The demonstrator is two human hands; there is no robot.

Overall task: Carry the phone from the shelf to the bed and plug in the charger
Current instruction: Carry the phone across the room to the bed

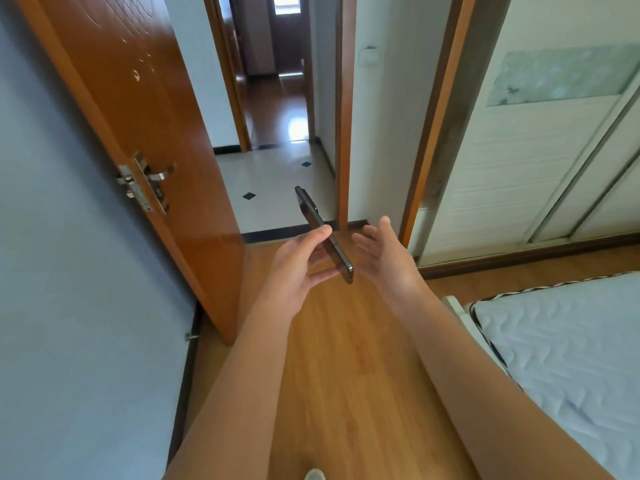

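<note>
A dark phone (311, 213) is held edge-up in the middle of the view, above the wooden floor. My left hand (298, 268) pinches its lower half between thumb and fingers. Just to the right of the phone, my right hand (384, 254) is held out with relaxed, spread fingers and does not touch it. The bed (568, 351), with a white quilted mattress, fills the lower right corner. No charger or shelf is in view.
An open brown door (145, 126) with a metal handle stands at the left against a grey wall. Straight ahead the doorway leads to a tiled hall. A white sliding wardrobe (540, 150) lines the right wall. Wooden floor (346, 358) runs between wall and bed.
</note>
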